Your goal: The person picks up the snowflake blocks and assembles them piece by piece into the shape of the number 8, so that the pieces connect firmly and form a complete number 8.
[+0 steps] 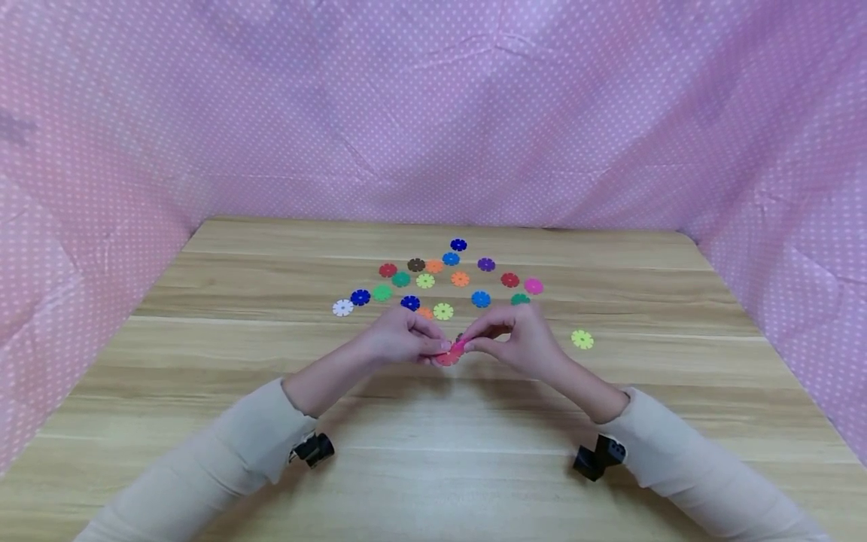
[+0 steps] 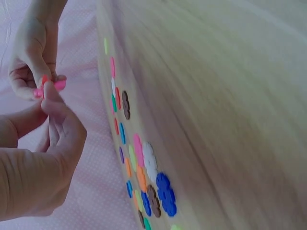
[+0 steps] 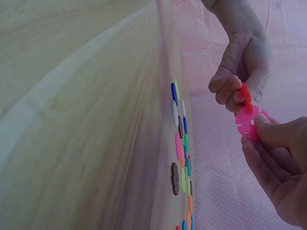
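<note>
In the head view, both hands meet above the middle of the table. My left hand point(image 1: 400, 337) pinches a red notched plastic disc point(image 3: 246, 96) between thumb and fingers. A pink notched disc point(image 3: 249, 125) is pinched by my right hand point(image 1: 518, 339), its thumb lying on the flat face. The discs stand at an angle to each other, edge against edge, the red one meeting the pink rim in the right wrist view. From the left wrist camera, fingers hide most of the red disc, and the pink one shows nearly edge-on.
Several loose notched discs lie spread beyond the hands on the wooden table point(image 1: 433, 467), among them a white disc point(image 1: 342, 307), a purple disc point(image 1: 486, 264) and a brown disc point(image 1: 416, 265). A yellow disc point(image 1: 582, 339) lies right of the right hand. Pink dotted cloth point(image 1: 433, 113) hangs around the table.
</note>
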The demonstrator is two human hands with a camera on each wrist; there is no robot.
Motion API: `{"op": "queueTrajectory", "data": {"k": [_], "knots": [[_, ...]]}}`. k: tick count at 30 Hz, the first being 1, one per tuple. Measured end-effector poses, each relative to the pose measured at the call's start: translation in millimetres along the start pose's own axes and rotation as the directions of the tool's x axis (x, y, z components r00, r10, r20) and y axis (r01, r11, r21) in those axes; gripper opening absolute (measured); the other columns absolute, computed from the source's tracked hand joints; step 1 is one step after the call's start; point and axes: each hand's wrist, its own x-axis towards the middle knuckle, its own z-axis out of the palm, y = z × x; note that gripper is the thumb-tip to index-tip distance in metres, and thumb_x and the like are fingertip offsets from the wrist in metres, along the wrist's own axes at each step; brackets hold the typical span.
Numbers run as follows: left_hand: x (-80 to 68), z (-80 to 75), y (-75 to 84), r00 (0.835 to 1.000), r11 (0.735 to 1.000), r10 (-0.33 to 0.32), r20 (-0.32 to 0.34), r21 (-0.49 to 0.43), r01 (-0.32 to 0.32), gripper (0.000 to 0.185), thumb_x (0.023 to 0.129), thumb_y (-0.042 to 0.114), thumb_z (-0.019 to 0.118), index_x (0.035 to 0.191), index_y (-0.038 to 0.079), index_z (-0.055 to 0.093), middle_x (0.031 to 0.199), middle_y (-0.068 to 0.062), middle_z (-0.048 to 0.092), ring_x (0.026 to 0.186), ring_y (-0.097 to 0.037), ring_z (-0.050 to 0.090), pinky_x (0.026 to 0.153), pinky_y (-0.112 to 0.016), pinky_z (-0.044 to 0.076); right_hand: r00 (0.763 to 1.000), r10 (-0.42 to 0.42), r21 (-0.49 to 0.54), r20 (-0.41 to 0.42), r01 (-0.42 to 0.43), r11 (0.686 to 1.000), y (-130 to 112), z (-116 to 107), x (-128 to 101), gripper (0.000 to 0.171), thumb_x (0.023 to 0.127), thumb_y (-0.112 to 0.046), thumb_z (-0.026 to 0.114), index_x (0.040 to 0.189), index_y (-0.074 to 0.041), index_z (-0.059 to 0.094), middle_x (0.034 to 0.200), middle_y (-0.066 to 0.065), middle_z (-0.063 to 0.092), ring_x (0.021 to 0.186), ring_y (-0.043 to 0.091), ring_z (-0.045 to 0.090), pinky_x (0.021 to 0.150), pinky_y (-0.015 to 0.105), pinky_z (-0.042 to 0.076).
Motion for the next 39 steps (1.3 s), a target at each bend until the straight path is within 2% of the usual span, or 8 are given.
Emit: {"op": "queueTrajectory", "data": {"k": [7,14,19,30,36,39], "knots": [[1.4,3.1,1.0,0.999,1.0,-0.015,-0.041,-0.009,0.015,0.015,0.089,0.014,0.068,0.099,0.004,0.074,0.084,-0.009,0.076,0.076,-0.02,0.071,0.072,-0.027,0.059,0.998,0.041,0.019,-0.04,-0.04,0.999,-0.8,2.6,-1.1,0.008,0.078,-0.007,0.078,0.085,-0.009,0.076,0.081,0.005,0.076,0.072,0.005,0.068,0.066,0.022,0.059],[0.8,1.2,-0.6,1.0,0.998,-0.014,-0.024,-0.06,0.013,0.021,0.089,0.014,0.068,0.106,0.001,0.072,0.09,-0.011,0.075,0.071,-0.015,0.067,0.073,-0.025,0.059,0.996,0.077,0.069,-0.04,-0.074,0.995,0.4,1.3,-1.7,0.008,0.078,-0.007,0.077,0.086,-0.007,0.076,0.082,0.007,0.075,0.07,0.005,0.069,0.066,0.027,0.06],[-2.1,0.8,0.8,1.0,0.995,-0.02,-0.011,-0.095,0.019,0.023,0.09,0.013,0.067,0.109,0.001,0.071,0.093,-0.012,0.074,0.069,-0.013,0.065,0.072,-0.023,0.058,0.997,0.07,0.101,-0.039,-0.066,0.993,-1.6,-1.0,-0.9,0.009,0.078,-0.006,0.077,0.087,-0.005,0.076,0.082,0.01,0.075,0.07,0.007,0.069,0.066,0.027,0.06],[-3.9,1.9,2.4,1.0,0.995,-0.008,-0.008,-0.1,0.007,0.023,0.09,0.011,0.066,0.11,0.0,0.071,0.097,-0.013,0.073,0.069,-0.012,0.065,0.076,-0.027,0.059,0.992,0.121,0.164,-0.025,-0.116,0.98,-2.3,-1.8,-1.8,0.009,0.08,-0.006,0.075,0.089,-0.003,0.075,0.085,0.013,0.075,0.071,0.008,0.07,0.066,0.032,0.061],[-4.8,4.3,4.7,0.998,0.999,0.014,-0.061,-0.05,-0.017,0.016,0.088,0.012,0.069,0.101,0.003,0.074,0.089,-0.012,0.076,0.073,-0.017,0.07,0.073,-0.029,0.059,0.997,0.04,0.101,-0.065,-0.034,0.994,-2.7,0.2,-0.7,0.01,0.077,-0.007,0.079,0.087,-0.006,0.076,0.081,0.009,0.076,0.07,0.009,0.07,0.064,0.026,0.06],[-4.2,4.9,8.0,0.994,0.998,-0.007,-0.112,-0.064,0.0,0.015,0.087,0.013,0.07,0.099,0.004,0.075,0.089,-0.009,0.075,0.072,-0.017,0.067,0.07,-0.026,0.057,0.992,0.06,0.079,-0.109,-0.051,0.996,-3.7,3.0,1.3,0.009,0.077,-0.008,0.079,0.086,-0.006,0.077,0.081,0.009,0.076,0.068,0.01,0.069,0.062,0.024,0.059]]}}
